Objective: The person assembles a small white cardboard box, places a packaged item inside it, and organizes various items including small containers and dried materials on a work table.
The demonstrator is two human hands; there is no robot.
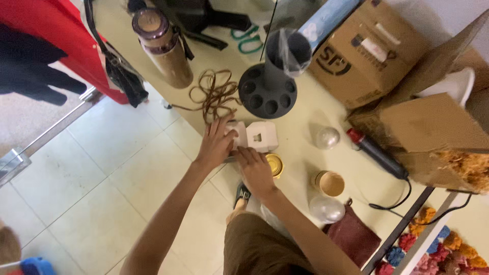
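My left hand [216, 144] lies flat on the left part of a small white open box [253, 136] on the pale table, fingers spread. Just below the box's front edge rests my right hand [255, 170], its fingers curled against it and touching the left hand. A gold round tin [275, 165] sits right beside my right hand. A tangle of brown cord [216, 94] lies just beyond my left hand. Whether either hand grips the box is unclear.
A dark round holder with holes [268, 89] stands behind the box. Cardboard boxes [368, 51] fill the right. Two clear balls [326, 137] [326, 209], a wooden cup [330, 183], a dark red pouch [353, 238], a black-and-red tool [377, 153] and a tall brown bottle [165, 46] are around.
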